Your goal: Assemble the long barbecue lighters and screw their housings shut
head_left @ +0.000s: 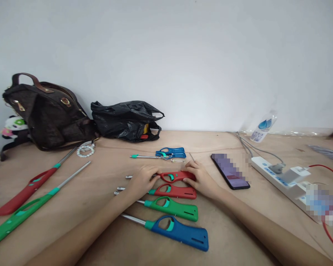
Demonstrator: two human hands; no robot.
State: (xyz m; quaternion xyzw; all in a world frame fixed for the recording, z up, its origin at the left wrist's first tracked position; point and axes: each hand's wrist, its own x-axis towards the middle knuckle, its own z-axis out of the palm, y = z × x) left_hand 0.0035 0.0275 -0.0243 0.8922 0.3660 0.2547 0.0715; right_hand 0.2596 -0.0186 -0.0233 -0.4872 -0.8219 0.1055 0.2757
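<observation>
A plain pale wall rises behind a tan wooden bench [238, 236] that fills the lower half of the view. Both hands lie near the middle of the bench on a red lighter [177, 176], a long-nozzle gas lighter with a red plastic grip, a teal trigger set in an oval finger hole, and a thin metal tube pointing left. The left hand [141, 181] covers the joint where tube meets grip, fingers curled over it; the right hand [201, 180] presses on the back end of the grip. The hands stand apart, one at each end of that lighter, both closed down on it.

Just nearer the front edge lie three more lighters of the same shape in a row: a second red one [176, 191], a green one [173, 207] and a blue one [180, 232]. A fifth, a blue lighter [170, 152], lies just behind the hands, toward the wall. Toward the left edge lie two longer lighters, one red [24, 192], one green [19, 216], which makes seven in all.

At the back left corner stand one brown handbag [48, 114] and one black plastic bag [126, 120]. Right of the hands lies one phone [229, 171], then one white power strip [283, 181] with plugs and a red cable, and one small bottle [262, 129] against the wall.
</observation>
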